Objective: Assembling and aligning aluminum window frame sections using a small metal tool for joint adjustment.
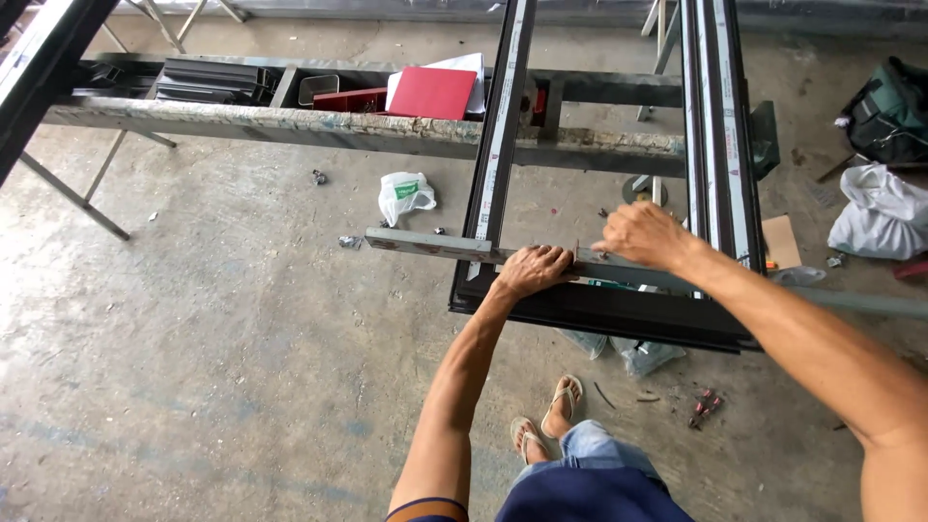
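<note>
A dark aluminium frame (599, 311) rests on a grey metal bar (425, 244) that runs across under it, above the concrete floor. My left hand (532, 270) presses down on the bar and the frame's near edge, fingers curled over it. My right hand (643, 235) is closed by the frame's right rail (720, 145), pinching something small at the bar; what it pinches is too small to tell. A thin upright pin or pencil (577, 249) stands between the two hands.
A long paint-stained trestle beam (290, 124) crosses the back, with a red folder (432, 93) and dark profiles (208, 81) behind it. A white plastic bag (405, 193), a green bag (889, 111), a white sack (880, 213) and red-handled pliers (703, 409) lie on the floor.
</note>
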